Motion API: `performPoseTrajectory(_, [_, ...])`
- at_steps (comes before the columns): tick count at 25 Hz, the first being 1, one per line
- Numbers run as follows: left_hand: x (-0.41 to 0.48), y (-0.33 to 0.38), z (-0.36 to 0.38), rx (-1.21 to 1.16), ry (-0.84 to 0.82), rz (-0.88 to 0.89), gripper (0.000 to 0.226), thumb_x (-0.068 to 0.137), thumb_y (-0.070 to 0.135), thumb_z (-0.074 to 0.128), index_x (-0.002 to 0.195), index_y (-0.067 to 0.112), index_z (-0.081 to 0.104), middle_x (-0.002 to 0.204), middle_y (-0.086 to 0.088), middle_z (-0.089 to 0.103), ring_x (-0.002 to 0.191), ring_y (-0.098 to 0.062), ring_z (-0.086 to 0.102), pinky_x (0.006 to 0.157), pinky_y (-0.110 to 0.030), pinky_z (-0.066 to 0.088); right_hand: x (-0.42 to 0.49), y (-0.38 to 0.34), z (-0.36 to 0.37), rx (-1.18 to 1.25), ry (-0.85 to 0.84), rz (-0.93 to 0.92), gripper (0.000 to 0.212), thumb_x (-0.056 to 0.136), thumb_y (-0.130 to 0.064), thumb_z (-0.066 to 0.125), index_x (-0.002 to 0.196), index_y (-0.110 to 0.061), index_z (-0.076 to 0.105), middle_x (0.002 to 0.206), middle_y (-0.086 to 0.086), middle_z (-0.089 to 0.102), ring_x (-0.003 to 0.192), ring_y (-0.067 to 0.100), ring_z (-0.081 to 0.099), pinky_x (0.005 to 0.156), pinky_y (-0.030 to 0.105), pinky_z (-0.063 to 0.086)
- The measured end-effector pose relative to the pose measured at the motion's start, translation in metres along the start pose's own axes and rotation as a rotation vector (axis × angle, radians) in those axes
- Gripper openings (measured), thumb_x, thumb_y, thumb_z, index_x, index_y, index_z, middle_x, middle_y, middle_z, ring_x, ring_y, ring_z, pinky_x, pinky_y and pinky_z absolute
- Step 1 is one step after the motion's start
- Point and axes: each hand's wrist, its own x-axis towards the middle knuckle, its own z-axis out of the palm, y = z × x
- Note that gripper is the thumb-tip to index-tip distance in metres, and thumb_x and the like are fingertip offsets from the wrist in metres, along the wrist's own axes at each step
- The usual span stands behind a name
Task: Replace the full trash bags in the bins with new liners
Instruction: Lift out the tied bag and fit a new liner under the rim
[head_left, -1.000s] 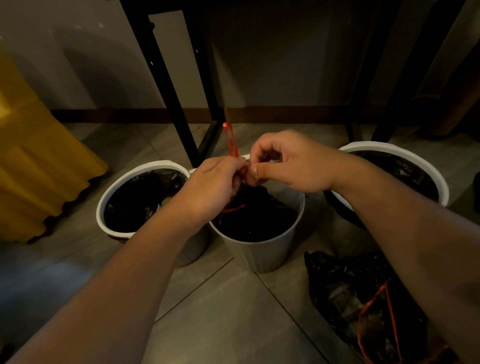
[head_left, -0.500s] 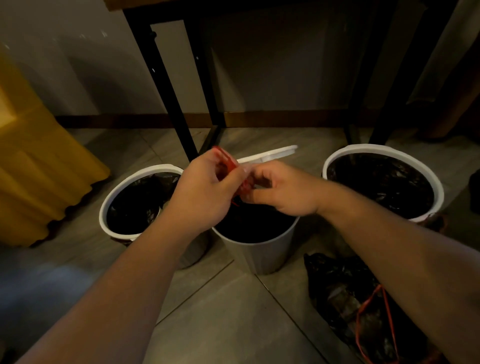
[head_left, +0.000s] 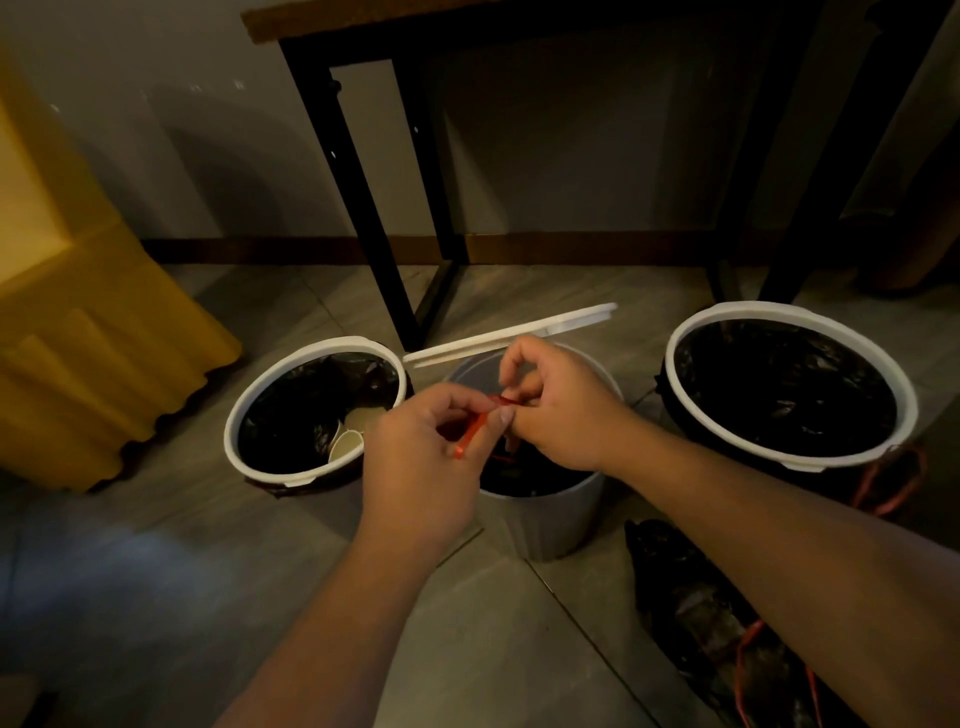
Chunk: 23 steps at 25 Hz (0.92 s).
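Left grip (head_left: 415, 452), right grip (head_left: 563, 415) bare; forearms (head_left: 779, 525) bare, nails (head_left: 505, 415) short

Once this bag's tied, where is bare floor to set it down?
Bare tiles lie in front of the left bin, beside the yellow cover. More lie behind the bins, between the table legs. Crowded right of the middle bin: a black bag lies there.

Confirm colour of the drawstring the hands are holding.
Red-orange drawstring, clearest in the head view, against the black bag.
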Motion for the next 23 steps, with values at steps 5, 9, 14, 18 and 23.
performPoseTrajectory(5, [-0.004, -0.011, 0.004, -0.037, 0.047, -0.042, 0.010, 0.086, 0.021, 0.087, 0.090, 0.028, 0.082, 0.086, 0.017, 0.078, 0.082, 0.000, 0.075, 0.074, -0.017, 0.059, 0.004, -0.004, 0.003, 0.058, -0.064, -0.039, 0.043, 0.098, 0.000, 0.059, 0.108, -0.038, 0.076, 0.102, -0.010, 0.079, 0.098, 0.007, 0.075, 0.084, 0.022, 0.060])
performPoseTrajectory(9, [-0.005, -0.014, 0.007, -0.015, 0.071, -0.015, 0.012, 0.084, 0.017, 0.088, 0.090, 0.026, 0.083, 0.092, 0.015, 0.079, 0.090, -0.001, 0.074, 0.081, -0.016, 0.058, 0.007, 0.002, -0.003, 0.128, 0.010, 0.062, 0.033, 0.094, -0.001, 0.068, 0.098, -0.031, 0.080, 0.095, -0.004, 0.082, 0.096, 0.011, 0.077, 0.090, 0.031, 0.061])
performPoseTrajectory(14, [-0.007, -0.016, 0.013, 0.008, 0.075, 0.044, 0.011, 0.087, 0.021, 0.086, 0.098, 0.024, 0.086, 0.100, 0.015, 0.079, 0.099, 0.002, 0.073, 0.089, -0.016, 0.055, 0.008, 0.016, -0.014, 0.429, 0.078, 0.145, 0.018, 0.087, -0.020, 0.071, 0.097, -0.023, 0.085, 0.100, 0.013, 0.081, 0.101, 0.028, 0.078, 0.092, 0.039, 0.062])
performPoseTrajectory(18, [-0.013, -0.021, 0.015, -0.007, 0.122, -0.024, 0.006, 0.088, 0.030, 0.084, 0.094, 0.028, 0.085, 0.096, 0.014, 0.079, 0.092, 0.001, 0.073, 0.081, -0.014, 0.055, 0.011, 0.024, -0.022, 0.365, 0.318, 0.202, 0.017, 0.079, -0.017, 0.075, 0.085, -0.030, 0.084, 0.084, 0.009, 0.081, 0.079, 0.024, 0.080, 0.074, 0.034, 0.063])
performPoseTrajectory(23, [-0.014, -0.039, 0.004, 0.053, 0.188, -0.265, 0.030, 0.091, 0.047, 0.077, 0.072, 0.025, 0.075, 0.063, 0.011, 0.070, 0.059, -0.002, 0.063, 0.058, -0.031, 0.048, 0.008, 0.043, -0.047, 0.410, 0.542, 0.390, 0.019, 0.092, -0.004, 0.063, 0.089, -0.017, 0.077, 0.070, 0.003, 0.076, 0.067, 0.021, 0.075, 0.060, 0.029, 0.061])
